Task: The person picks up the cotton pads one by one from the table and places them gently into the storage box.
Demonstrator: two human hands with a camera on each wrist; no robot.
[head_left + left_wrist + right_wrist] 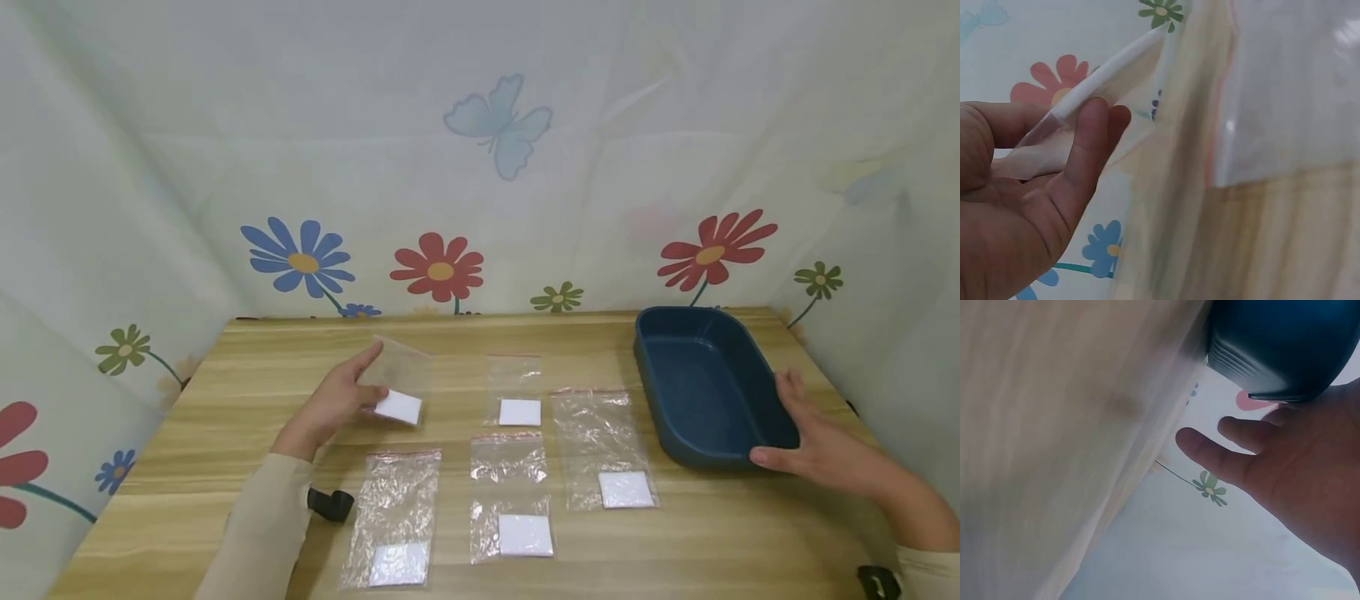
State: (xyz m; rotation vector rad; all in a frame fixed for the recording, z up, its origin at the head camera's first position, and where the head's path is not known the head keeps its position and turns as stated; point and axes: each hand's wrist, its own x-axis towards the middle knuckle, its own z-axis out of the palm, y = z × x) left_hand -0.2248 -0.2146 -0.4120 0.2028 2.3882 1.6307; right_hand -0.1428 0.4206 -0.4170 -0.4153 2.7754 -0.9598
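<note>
In the head view my left hand pinches a clear zip bag with a white square piece in its lower part. The left wrist view shows that bag edge-on between thumb and fingers. On the right, my right hand lies against a dark blue rectangular tub, thumb at the near corner and fingers along the right side. Its fingers look straight in the right wrist view, below the tub's wall; some fingers are hidden.
Several more clear zip bags lie between the hands, including a back one, a middle one, one beside the tub and a near-left one. Each has a white piece. A flowered curtain hangs behind the wooden table.
</note>
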